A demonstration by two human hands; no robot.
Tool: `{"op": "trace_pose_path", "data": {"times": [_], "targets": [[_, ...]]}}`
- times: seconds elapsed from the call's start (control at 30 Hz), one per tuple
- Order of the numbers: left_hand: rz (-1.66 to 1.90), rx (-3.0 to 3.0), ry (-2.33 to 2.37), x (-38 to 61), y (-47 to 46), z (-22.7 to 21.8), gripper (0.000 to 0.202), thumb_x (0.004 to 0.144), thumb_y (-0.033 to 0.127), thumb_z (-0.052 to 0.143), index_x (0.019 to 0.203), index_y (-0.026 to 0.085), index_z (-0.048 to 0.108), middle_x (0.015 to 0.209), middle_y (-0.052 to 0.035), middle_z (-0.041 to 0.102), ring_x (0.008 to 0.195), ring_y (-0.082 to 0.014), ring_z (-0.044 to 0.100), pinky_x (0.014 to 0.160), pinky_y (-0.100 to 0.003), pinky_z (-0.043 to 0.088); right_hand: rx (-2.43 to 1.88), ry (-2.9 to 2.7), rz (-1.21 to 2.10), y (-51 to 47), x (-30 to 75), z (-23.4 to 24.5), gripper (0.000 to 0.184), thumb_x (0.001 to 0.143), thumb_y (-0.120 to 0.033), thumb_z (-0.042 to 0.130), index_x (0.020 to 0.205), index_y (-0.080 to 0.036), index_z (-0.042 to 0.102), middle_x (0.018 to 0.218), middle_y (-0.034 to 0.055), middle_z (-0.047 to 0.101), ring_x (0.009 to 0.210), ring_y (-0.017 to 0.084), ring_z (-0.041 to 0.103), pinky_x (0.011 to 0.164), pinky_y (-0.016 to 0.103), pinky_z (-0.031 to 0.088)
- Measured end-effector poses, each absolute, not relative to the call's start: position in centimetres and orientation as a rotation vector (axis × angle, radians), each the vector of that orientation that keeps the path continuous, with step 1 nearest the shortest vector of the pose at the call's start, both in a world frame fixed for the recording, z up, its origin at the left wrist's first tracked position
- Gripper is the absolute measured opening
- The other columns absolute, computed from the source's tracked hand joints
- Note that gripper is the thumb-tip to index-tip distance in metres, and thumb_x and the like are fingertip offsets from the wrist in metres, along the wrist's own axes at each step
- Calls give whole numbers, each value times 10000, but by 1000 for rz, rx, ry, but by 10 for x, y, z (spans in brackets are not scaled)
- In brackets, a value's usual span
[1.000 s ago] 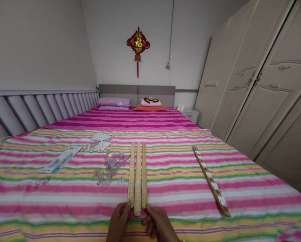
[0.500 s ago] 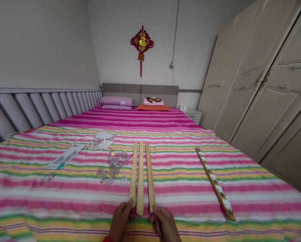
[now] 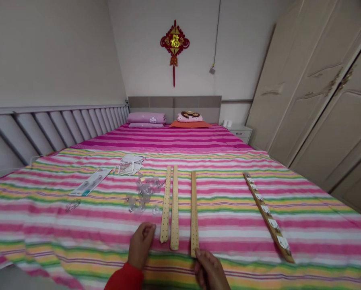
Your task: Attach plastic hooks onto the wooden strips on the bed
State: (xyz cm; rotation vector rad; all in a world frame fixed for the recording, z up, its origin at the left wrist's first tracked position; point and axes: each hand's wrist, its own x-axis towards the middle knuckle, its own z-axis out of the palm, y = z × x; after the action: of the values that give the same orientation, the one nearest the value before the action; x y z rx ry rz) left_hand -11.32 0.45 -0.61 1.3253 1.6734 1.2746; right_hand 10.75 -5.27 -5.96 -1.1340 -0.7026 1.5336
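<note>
Three long wooden strips with rows of small holes lie lengthwise on the striped sheet. My right hand (image 3: 211, 269) pinches the near end of the right strip (image 3: 194, 213), which lies apart from the other two. The middle strip (image 3: 174, 207) and the left strip (image 3: 166, 205) lie close side by side. My left hand (image 3: 141, 242), in a red sleeve, is just left of the left strip's near end, its fingers curled together with nothing visible in them. Beyond it lie several clear plastic hooks (image 3: 145, 190) in a loose cluster.
A wooden strip with white hooks (image 3: 265, 210) lies at the right. Left of the clear hooks are a flat package (image 3: 92, 181), crumpled clear pieces (image 3: 73, 205) and white papers (image 3: 131, 165). Pillows (image 3: 147, 118) are at the headboard (image 3: 151, 103); a wardrobe (image 3: 304, 100) stands right.
My left hand has let go of the left strip and moved left and up. My right hand has drawn the right strip farther right, widening the gap. The view has shifted slightly.
</note>
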Motion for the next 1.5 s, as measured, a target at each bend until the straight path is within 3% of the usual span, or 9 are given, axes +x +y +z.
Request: {"op": "trace_pose_path", "data": {"times": [0.13,0.27,0.37,0.57,0.9,1.17,1.33,1.5], "targets": [[1412,1401,1732,-115,31,-1,463,615,580,638,818,164,632,757,-48,625,676,-187,570,661,-318,478,-1145,-666,1494,-58,108,-57,506,645,-650,667,588,-167,526,419,-49,505,267,27,324,309,176,146],[1371,1431,1910,-105,56,-2,436,579,537,665,776,161,565,716,-25,550,666,-194,549,664,-352,477,-1150,-679,1422,-64,112,-53,497,640,-629,686,578,-172,501,385,-82,421,285,15,278,325,169,149],[1294,1429,2004,-100,66,-2,412,597,508,653,789,171,512,714,-15,521,663,-200,550,630,-350,470,-1187,-670,1378,-69,115,-50,486,601,-617,719,651,-164,548,416,-80,443,296,10,273,334,164,134],[1332,1364,1985,-108,66,-6,384,594,498,644,778,184,523,682,-16,562,657,-205,584,636,-346,482,-1232,-612,1282,-76,119,-45,524,538,-642,731,674,-157,587,412,-72,440,316,22,262,348,169,133],[1509,827,1485,-125,50,-4,440,452,438,787,694,141,571,562,-22,647,513,-134,612,456,-210,451,-1230,-660,1292,-78,119,-32,469,595,-607,723,707,-165,615,441,-72,413,362,37,257,351,175,139],[1348,528,1205,-88,14,34,351,522,230,830,801,146,634,658,-13,674,599,-94,633,518,-159,473,-1178,-856,1249,-62,129,0,457,602,-612,711,658,-168,621,453,-49,463,382,66,327,356,195,212],[1189,509,1144,-50,-9,40,376,502,295,845,783,139,648,668,-13,651,607,-93,605,504,-165,444,-1137,-911,1212,-50,123,21,412,621,-558,724,680,-157,650,514,-25,541,413,74,388,390,208,286],[1137,619,1099,-24,-14,27,475,449,423,840,775,117,682,516,58,516,459,-28,428,440,-153,319,-1054,-898,1263,-39,114,26,394,626,-529,731,740,-156,670,493,-25,561,450,110,492,433,225,371]]}}
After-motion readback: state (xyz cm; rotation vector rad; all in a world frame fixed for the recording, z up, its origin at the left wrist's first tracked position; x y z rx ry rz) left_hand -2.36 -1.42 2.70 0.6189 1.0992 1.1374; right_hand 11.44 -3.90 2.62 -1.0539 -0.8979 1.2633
